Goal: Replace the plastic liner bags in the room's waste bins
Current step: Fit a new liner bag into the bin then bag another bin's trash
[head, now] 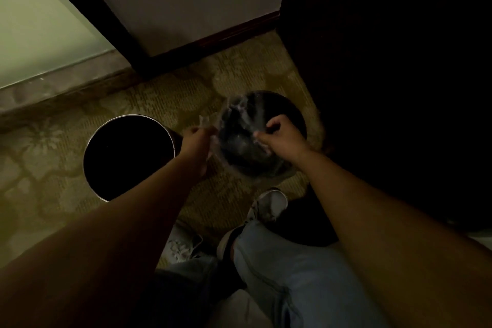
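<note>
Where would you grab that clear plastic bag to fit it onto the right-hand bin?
By its open edge, from above, at two opposite sides. The bag is loose film draped over the bin, so only its rim can be stretched. The left hand pinches the left edge, the right hand the near-right edge.

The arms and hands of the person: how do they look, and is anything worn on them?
Both forearms are bare up to the frame edge: no sleeves show. The left hand and right hand wear no gloves. No watch or bracelet shows at either wrist. The dim light hides finer details such as rings.
</note>
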